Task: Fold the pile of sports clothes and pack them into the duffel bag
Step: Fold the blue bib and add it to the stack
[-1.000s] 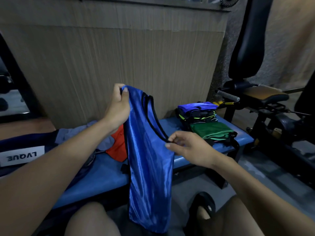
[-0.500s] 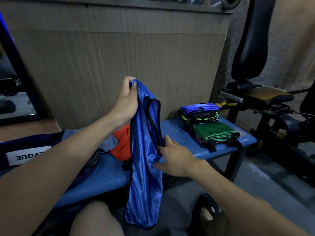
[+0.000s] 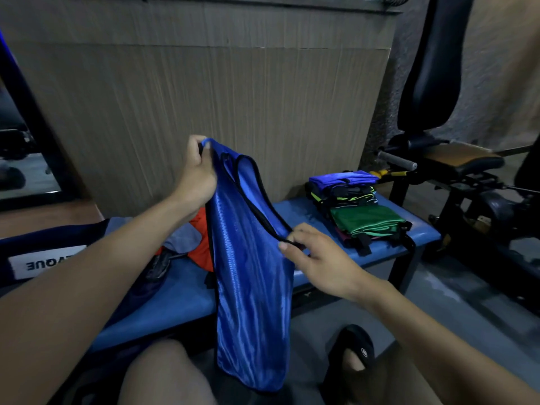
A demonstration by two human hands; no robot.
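Note:
A shiny blue sleeveless vest (image 3: pixel 251 293) with black trim hangs in front of me over the blue bench (image 3: pixel 187 299). My left hand (image 3: pixel 198 173) grips its top shoulder strap, held high. My right hand (image 3: pixel 318 258) pinches the black-trimmed edge lower on the right. On the bench's right end sits a stack of folded clothes (image 3: pixel 353 206), green and blue among them. Unfolded orange and grey garments (image 3: pixel 190 241) lie behind the vest. The dark duffel bag (image 3: pixel 43 258) with a white label sits at the left.
A wood-panel wall (image 3: pixel 233 112) stands behind the bench. Gym equipment with a black padded seat (image 3: pixel 461 165) fills the right side. My knees and a black sandal (image 3: pixel 350 352) are on the grey floor below.
My right hand went from pressing against the vest near its middle to pinching the trimmed edge and pulling it out to the right. The vest has spread wider; my left hand keeps its grip.

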